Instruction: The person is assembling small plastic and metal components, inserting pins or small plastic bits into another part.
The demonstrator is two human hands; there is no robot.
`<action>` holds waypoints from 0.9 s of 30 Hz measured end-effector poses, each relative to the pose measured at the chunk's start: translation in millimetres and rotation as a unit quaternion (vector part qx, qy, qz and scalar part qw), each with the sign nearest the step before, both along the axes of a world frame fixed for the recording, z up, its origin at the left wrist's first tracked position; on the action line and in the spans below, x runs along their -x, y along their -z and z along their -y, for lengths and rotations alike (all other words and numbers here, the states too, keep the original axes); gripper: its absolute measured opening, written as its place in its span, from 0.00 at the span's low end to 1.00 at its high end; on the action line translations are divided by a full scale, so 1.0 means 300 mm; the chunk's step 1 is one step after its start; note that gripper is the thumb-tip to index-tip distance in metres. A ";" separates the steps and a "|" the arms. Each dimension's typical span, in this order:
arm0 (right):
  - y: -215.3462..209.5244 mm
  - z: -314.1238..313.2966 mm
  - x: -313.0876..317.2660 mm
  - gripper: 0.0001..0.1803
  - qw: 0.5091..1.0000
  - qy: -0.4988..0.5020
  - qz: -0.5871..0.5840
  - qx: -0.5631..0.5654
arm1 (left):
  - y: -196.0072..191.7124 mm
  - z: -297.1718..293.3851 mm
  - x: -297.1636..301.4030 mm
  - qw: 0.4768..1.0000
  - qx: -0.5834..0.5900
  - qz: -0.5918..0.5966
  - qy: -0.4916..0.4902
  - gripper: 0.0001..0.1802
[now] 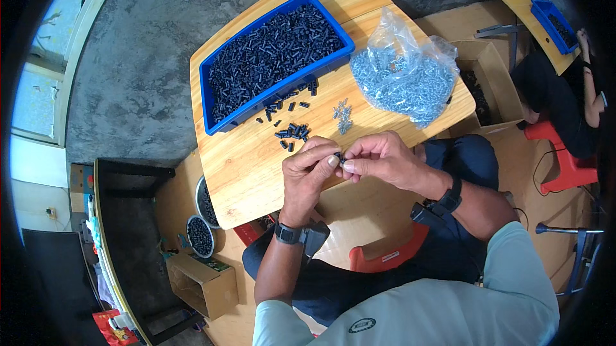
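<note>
Over the near edge of the wooden table, my left hand (305,171) pinches a small black plastic piece (339,156) between thumb and fingers. My right hand (384,159) meets it there, its thumb and fingertips closed against the piece's right end; whether a screw is also between them is hidden. Just beyond my hands lies a small heap of silvery screws (342,116). Left of that, several loose black pieces (294,133) are scattered on the tabletop (240,179). A large blue bin (287,75) full of black pieces stands behind them.
A clear plastic bag of screws (404,86) sits at the table's right. Cartons (204,285), bowls of black parts (200,237) and a red stool (388,253) surround the table. At far right, another person (557,99) sits by a second table with a blue tray (553,25).
</note>
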State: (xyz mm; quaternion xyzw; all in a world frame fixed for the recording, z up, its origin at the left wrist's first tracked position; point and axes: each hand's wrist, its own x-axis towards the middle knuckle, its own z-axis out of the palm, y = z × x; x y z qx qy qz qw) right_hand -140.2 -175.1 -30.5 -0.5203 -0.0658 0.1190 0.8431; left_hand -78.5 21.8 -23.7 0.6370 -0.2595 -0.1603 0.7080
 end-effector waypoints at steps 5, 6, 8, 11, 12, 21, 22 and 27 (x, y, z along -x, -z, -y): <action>-0.001 0.000 -0.001 0.09 1.000 -0.010 -0.003 -0.007 | 0.022 0.002 -0.001 0.998 0.040 -0.050 0.018 0.08; -0.001 0.001 -0.001 0.10 1.000 -0.015 -0.002 -0.010 | 0.027 0.003 -0.001 0.996 0.056 -0.063 0.025 0.08; 0.002 0.000 0.000 0.10 1.000 -0.016 -0.005 -0.014 | 0.030 0.004 -0.001 0.996 0.059 -0.063 0.027 0.08; 0.000 0.001 0.000 0.10 1.000 -0.015 -0.012 -0.018 | 0.028 0.005 -0.001 0.996 0.056 -0.059 0.028 0.08; -0.001 0.001 0.000 0.10 1.000 -0.014 -0.015 -0.017 | 0.025 0.004 -0.001 0.997 0.051 -0.055 0.027 0.08; 0.003 0.002 -0.002 0.11 1.000 -0.007 -0.029 -0.002 | -0.006 0.003 0.006 1.000 0.006 -0.022 0.015 0.07; 0.005 0.003 -0.003 0.11 1.000 -0.007 -0.029 -0.002 | -0.005 0.003 0.009 1.000 0.006 -0.022 0.015 0.07; 0.015 0.003 -0.002 0.10 1.000 0.004 -0.007 0.017 | 0.018 0.000 0.007 0.993 -0.035 0.114 -0.008 0.08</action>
